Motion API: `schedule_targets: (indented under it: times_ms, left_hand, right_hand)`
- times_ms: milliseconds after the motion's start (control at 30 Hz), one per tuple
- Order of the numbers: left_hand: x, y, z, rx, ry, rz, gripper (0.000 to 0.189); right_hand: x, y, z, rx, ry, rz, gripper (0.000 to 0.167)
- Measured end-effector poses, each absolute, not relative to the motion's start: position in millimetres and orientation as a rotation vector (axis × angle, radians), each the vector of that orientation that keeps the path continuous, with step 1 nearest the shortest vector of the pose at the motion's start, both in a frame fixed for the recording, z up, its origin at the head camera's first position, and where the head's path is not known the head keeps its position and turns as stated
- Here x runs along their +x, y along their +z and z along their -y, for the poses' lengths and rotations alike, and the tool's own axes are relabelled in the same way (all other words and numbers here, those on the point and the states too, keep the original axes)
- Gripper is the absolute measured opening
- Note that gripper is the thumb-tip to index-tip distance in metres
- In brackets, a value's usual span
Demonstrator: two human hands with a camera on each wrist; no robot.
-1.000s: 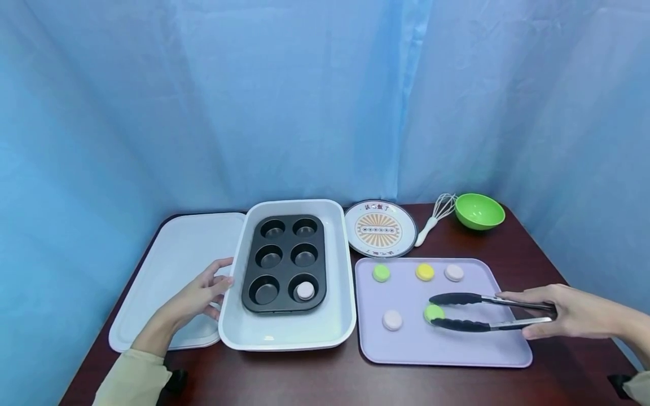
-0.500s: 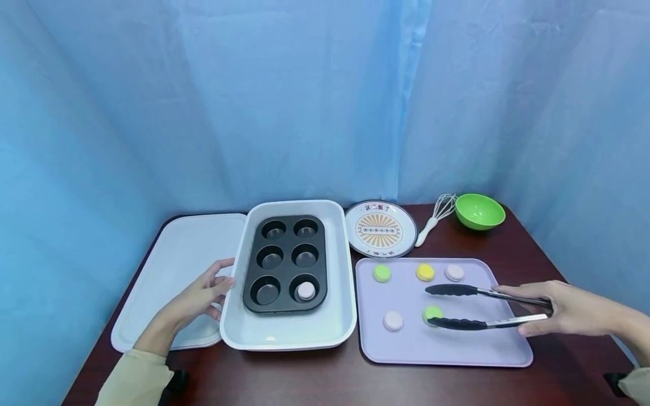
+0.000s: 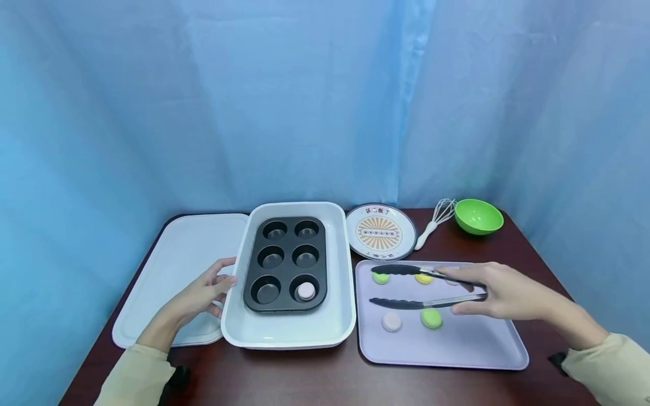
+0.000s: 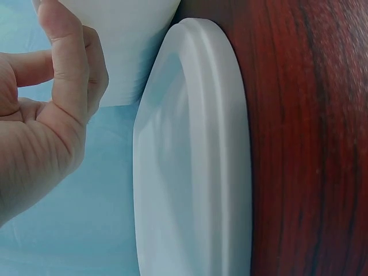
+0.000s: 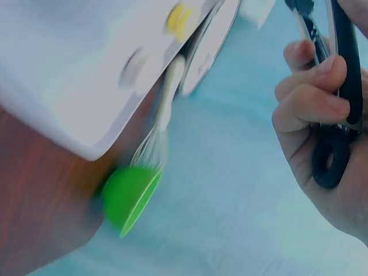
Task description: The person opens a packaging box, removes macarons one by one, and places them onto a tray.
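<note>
My right hand grips black-tipped metal tongs over the lilac tray. The tongs' arms stand apart with nothing held between them. Nearest their tips are a green macaron and a pale macaron; another green macaron lies beside the pale one. The upper arm partly covers a yellow macaron and a second pale macaron. With loosely bent fingers, my left hand touches the left rim of a white basin. Inside it sits a dark muffin tin with one pale pink macaron in its front right cup.
Left of the basin lies a white tray, partly under my left hand. A patterned plate, a whisk and a green bowl line the back right. Blue curtains enclose the dark wooden table.
My right hand has moved left and back with the tongs, away from the front green macaron, which stays on the lilac tray. My left hand keeps its place at the basin.
</note>
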State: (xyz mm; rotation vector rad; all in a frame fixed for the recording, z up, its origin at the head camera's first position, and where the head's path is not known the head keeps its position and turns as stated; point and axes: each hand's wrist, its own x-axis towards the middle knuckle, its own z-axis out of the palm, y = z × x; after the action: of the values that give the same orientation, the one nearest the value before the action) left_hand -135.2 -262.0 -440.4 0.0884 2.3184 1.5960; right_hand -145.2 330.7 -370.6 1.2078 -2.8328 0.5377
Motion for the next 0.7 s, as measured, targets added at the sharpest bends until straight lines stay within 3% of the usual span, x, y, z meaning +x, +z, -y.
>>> schedule_targets:
  times_ms: [700]
  left_hand:
    - [-135,-438,261,0.068,1.595,-2.303,0.063]
  right_hand:
    - [-170,-354,-200,1.309,0.255,2.867,0.062]
